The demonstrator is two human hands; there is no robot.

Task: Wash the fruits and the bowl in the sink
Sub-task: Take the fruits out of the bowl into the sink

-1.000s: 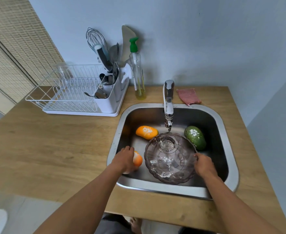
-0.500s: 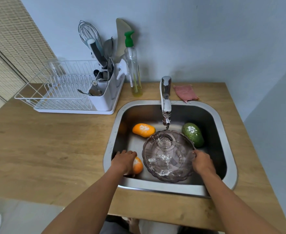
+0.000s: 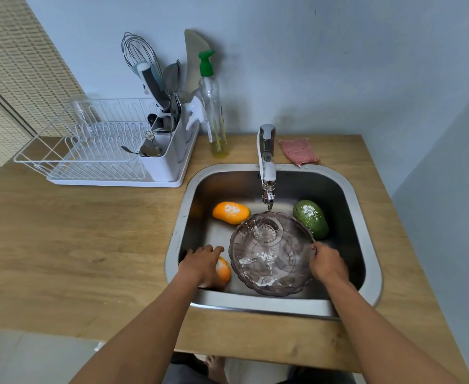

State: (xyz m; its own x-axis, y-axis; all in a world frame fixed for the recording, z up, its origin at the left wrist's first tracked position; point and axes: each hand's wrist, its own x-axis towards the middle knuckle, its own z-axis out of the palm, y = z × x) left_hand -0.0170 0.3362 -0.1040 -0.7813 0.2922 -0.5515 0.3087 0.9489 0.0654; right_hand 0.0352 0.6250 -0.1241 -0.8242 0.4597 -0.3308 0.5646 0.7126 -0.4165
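A clear glass bowl [image 3: 269, 261] smeared with white powder sits in the steel sink [image 3: 366, 245], under the tap [image 3: 267, 173]. My right hand [image 3: 328, 264] grips the bowl's right rim. My left hand [image 3: 203, 266] is curled over an orange fruit [image 3: 223, 270] at the sink's front left, hiding most of it. An orange mango [image 3: 231, 212] with a white patch lies at the back left. A green mango [image 3: 311, 218] with a white patch lies at the back right, beside the bowl. No water stream is visible.
A white dish rack [image 3: 89, 151] with a utensil caddy [image 3: 169, 151] stands on the wooden counter [image 3: 75, 245] to the left. A soap bottle [image 3: 212, 106] with a green pump stands behind the sink. A pink cloth [image 3: 298, 151] lies right of the tap.
Both hands have stayed on the orange fruit and the bowl rim. The head view has shifted slightly; the bowl and other fruits have hardly moved.
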